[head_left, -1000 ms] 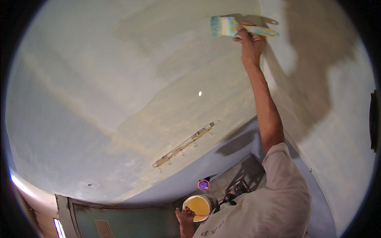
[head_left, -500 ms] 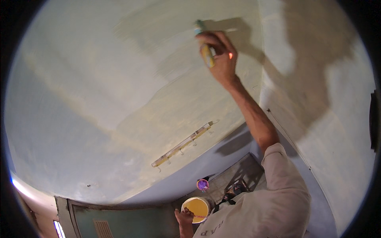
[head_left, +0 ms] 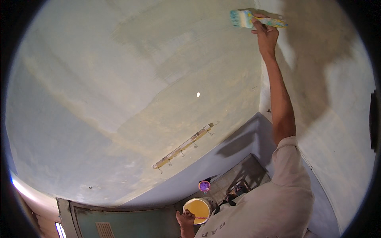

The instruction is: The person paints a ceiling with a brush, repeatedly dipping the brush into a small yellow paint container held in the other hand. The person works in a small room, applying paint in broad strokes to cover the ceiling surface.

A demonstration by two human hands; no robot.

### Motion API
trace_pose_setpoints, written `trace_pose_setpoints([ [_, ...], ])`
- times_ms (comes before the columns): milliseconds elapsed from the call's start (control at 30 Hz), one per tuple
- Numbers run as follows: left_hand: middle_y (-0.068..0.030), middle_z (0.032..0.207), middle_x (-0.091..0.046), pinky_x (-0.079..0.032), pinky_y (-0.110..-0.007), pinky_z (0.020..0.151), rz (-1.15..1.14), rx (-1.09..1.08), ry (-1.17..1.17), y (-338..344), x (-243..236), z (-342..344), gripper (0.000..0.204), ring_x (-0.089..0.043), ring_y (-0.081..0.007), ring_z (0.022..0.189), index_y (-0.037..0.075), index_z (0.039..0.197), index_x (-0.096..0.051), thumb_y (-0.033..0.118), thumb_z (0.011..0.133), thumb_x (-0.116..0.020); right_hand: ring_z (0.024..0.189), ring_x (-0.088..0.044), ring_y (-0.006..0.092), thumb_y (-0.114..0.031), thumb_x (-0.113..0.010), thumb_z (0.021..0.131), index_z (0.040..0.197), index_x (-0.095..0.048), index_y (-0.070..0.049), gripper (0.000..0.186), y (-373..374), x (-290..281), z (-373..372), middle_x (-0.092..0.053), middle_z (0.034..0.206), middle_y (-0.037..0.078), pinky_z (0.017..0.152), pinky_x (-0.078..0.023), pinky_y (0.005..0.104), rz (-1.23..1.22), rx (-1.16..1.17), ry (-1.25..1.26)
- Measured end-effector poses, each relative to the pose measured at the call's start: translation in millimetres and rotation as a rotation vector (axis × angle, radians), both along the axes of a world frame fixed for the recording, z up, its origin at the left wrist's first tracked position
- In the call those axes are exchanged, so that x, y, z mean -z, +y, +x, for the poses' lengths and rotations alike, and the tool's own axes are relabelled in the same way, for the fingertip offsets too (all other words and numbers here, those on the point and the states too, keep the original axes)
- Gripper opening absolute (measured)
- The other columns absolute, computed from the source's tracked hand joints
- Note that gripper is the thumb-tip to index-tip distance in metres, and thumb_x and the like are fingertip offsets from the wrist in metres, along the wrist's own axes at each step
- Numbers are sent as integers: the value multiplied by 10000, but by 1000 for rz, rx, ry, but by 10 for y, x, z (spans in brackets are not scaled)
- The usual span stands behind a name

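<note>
High at the upper right, my right hand (head_left: 268,37) is closed round the paint-smeared handle of a paintbrush (head_left: 242,19). The brush lies nearly level, its turquoise bristles pointing left at the wall (head_left: 190,67), close to the corner. Whether the bristles touch the wall is hard to make out. Low in the view, my left hand (head_left: 185,219) is closed on the handle of a white bucket (head_left: 209,204) that holds yellow paint. A thin pinkish grip of that handle shows beside the fingers.
A rail with several hooks (head_left: 184,146) is fixed to the wall. Below, on the tiled floor, stand a small purple-filled container (head_left: 204,185) and a dark-framed stool (head_left: 250,180). A greenish door (head_left: 131,222) is at lower left. The side wall (head_left: 341,99) adjoins on the right.
My right hand has moved right and slightly up towards the corner. The brush has turned from steeply tilted to nearly level. My left hand and the bucket stay almost where they were.
</note>
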State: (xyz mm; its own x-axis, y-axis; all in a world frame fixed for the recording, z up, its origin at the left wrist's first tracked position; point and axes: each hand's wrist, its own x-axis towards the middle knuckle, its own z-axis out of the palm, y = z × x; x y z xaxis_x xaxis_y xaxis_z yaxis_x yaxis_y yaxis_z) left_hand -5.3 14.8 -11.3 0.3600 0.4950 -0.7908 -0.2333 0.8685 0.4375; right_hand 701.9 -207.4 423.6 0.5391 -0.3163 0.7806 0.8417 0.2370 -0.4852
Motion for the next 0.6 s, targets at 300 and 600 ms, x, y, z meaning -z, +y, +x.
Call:
trace_pose_setpoints([
  [300,-36,712,-522,-381,-382,586,-34,2,5,8,12,63,663,-461,-206,594,42,904,-594,663,959,-368,1008,-693,214,-37,-733,837,1072,-736,-96,243,264,237,-302,-734,1075,69,928,-509,342,-105,234,-91],
  [600,-38,712,-526,-386,-379,581,-47,-16,21,-28,-15,67,654,-468,-204,599,35,894,-600,657,939,-405,941,-670,119,5,-704,887,1126,-691,-52,246,780,341,-1302,-714,1094,35,784,-541,254,-179,-234,-130],
])
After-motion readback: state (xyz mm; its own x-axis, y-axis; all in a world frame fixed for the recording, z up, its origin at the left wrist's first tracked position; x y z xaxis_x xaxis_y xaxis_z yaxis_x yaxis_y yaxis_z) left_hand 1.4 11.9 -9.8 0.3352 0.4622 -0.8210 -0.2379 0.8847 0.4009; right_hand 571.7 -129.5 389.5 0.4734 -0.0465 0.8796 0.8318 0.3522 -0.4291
